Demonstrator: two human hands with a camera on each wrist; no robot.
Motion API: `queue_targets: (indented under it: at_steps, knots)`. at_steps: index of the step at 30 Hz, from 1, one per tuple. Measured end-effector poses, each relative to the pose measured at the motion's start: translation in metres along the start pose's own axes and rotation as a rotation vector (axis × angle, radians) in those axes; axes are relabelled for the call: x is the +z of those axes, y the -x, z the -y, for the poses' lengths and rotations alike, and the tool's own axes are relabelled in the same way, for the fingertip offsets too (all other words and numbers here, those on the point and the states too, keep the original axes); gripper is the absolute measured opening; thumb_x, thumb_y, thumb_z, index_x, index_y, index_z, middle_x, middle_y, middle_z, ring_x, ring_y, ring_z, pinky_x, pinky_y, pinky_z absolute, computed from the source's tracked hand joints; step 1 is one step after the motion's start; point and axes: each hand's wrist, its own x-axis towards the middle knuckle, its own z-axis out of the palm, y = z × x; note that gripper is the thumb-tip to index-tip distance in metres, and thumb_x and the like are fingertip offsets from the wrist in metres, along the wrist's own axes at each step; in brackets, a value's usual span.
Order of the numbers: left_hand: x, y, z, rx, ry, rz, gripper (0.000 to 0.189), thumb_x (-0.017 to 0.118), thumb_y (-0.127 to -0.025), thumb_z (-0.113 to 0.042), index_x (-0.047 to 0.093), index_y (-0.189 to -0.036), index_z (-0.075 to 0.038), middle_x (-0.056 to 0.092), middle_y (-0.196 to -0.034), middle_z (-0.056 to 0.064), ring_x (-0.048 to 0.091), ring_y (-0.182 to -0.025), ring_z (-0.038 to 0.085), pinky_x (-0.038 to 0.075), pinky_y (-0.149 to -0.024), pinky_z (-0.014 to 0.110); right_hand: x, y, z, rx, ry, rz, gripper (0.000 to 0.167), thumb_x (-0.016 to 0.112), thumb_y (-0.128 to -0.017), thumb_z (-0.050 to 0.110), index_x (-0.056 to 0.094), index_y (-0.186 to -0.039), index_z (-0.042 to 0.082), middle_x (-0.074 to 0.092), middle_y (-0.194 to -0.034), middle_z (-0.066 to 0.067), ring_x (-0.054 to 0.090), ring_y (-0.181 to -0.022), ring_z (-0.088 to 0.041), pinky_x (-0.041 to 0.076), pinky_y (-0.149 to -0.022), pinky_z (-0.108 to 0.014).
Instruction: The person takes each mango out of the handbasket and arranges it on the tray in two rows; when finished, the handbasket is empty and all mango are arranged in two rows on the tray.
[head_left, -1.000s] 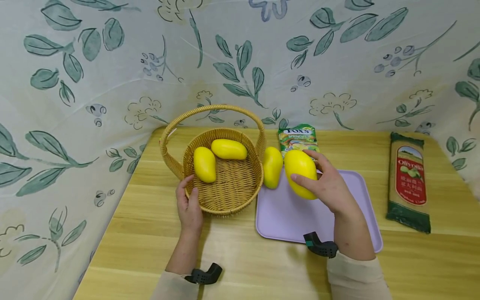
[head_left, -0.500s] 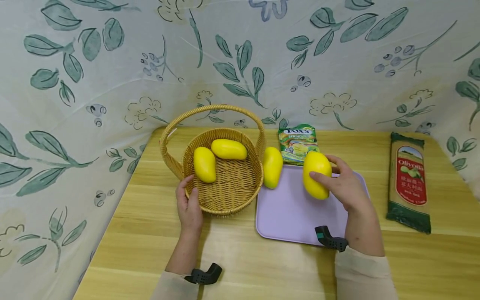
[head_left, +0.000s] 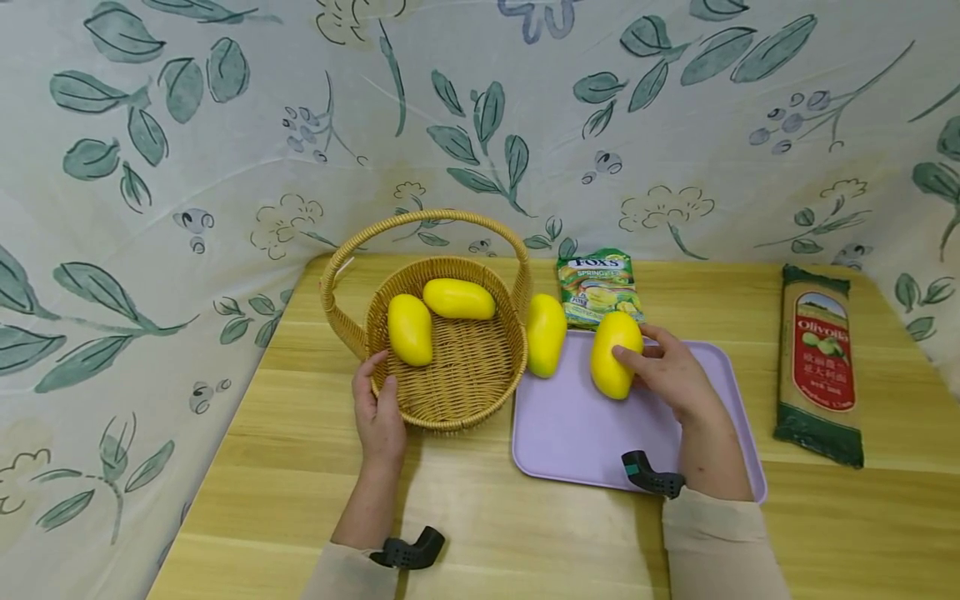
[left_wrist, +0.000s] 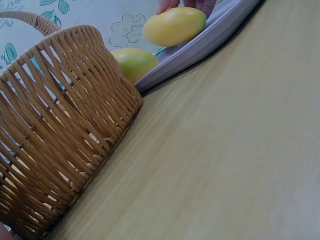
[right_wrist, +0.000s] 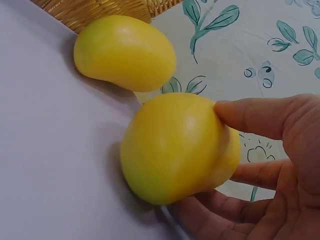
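My right hand (head_left: pixel 675 377) holds a yellow mango (head_left: pixel 616 354) at the far part of a lilac tray (head_left: pixel 570 442). Its thumb (right_wrist: pixel 255 117) lies on one side, with the other fingers curled around the opposite side. Whether this mango touches the tray, I cannot tell. Another mango (head_left: pixel 546 335) lies at the tray's left corner, beside the wicker basket (head_left: pixel 450 400). At the basket's near left rim, my left hand (head_left: pixel 380 417) grips the side with thumb and fingers. Inside the basket are two mangoes, one upright in view (head_left: pixel 410 330) and one crosswise (head_left: pixel 458 299).
Behind the tray lies a green Fox's packet (head_left: pixel 598 287). An Olivoilà pasta packet (head_left: pixel 817 362) is at the right of the wooden table (head_left: pixel 480 533). The basket's tall handle (head_left: pixel 427 215) arches above it, and a leaf-patterned cloth (head_left: pixel 480 83) hangs behind.
My right hand first moved right with the mango, away from the basket, then slightly back left and lower over the tray. The left hand and basket stayed put.
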Motion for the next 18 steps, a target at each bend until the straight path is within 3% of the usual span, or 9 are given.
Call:
queue_targets:
  at_steps: [8,15,18]
  knots:
    - [0.000,-0.001,0.000,-0.003,-0.002,0.006,0.037,0.043,-0.104,-0.011,0.050,-0.140,-0.007,0.034,-0.156,0.009,0.021,-0.153,0.020,0.012,-0.126,0.049,0.008,-0.005,0.000,-0.023,0.021,0.006,0.089,0.059,-0.098,0.054,0.021,-0.163,0.007,0.045,-0.148,-0.030,0.057,-0.120,-0.037,0.052,-0.104,-0.046]
    - [-0.001,0.000,0.002,-0.011,-0.006,0.017,0.038,0.043,-0.104,-0.012,0.049,-0.141,-0.008,0.032,-0.158,0.008,0.019,-0.154,0.021,0.011,-0.126,0.050,0.003,0.003,0.005,0.033,0.105,-0.074,0.088,0.052,-0.098,0.060,0.017,-0.164,0.013,0.034,-0.160,-0.028,0.047,-0.133,-0.046,0.045,-0.108,-0.060]
    - [-0.002,0.000,0.002,-0.010,-0.004,0.011,0.038,0.043,-0.104,-0.011,0.049,-0.141,-0.006,0.033,-0.157,0.008,0.020,-0.154,0.021,0.011,-0.126,0.050,0.002,0.015,0.017,-0.008,0.139,-0.147,0.084,0.052,-0.099,0.058,0.019,-0.164,0.016,0.032,-0.163,-0.024,0.043,-0.137,-0.048,0.046,-0.105,-0.062]
